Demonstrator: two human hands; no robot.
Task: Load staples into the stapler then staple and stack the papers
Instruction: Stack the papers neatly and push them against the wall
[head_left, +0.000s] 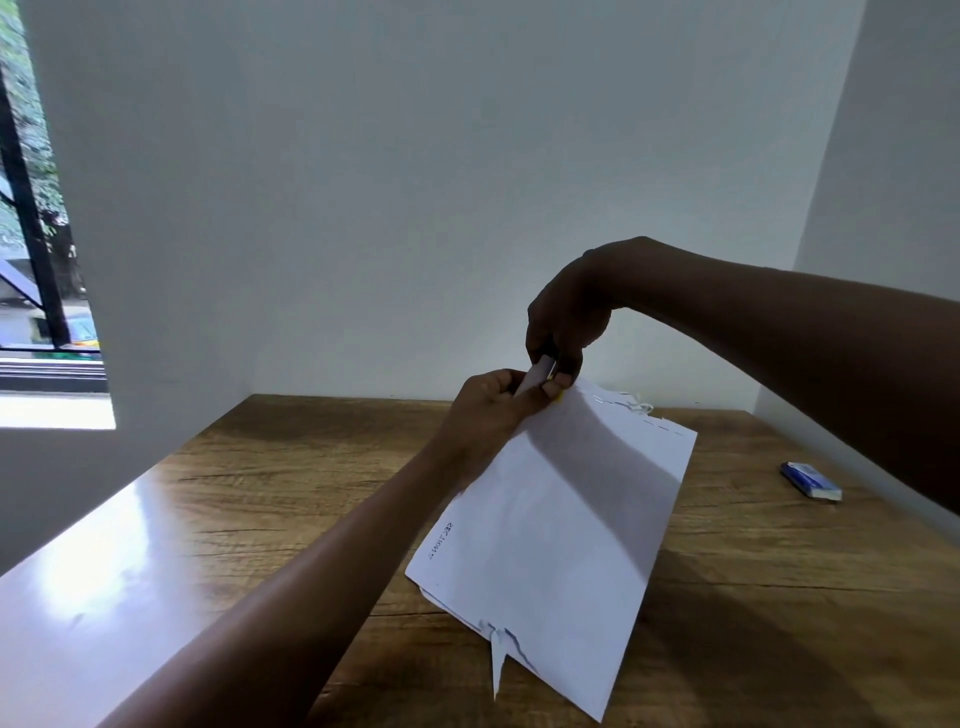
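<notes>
**Two hands on one stapler at the papers' far corner**

One stack of papers (561, 525) is seen on the counter (270, 499), several sheets thick by its ragged edges, though the sheets cannot be counted. One stapler (540, 373) is in view, only a pale end of it showing between the fingers. One small blue box (810, 480) is laid on the counter at the right, well apart from the papers.

The stapler is held at the far left corner of the papers, which is lifted off the counter; the near edge is left resting on the wood. The left hand (493, 408) is curled from below around the stapler and the paper corner. The right hand (563, 325) is brought down from above, its fingers closed on the top of the stapler. Most of the stapler is hidden by the two hands.

A row of marks, apparently staples, is seen along the papers' far edge. White walls (415, 182) stand behind the counter, and a window (36, 260) is found at the left.
</notes>
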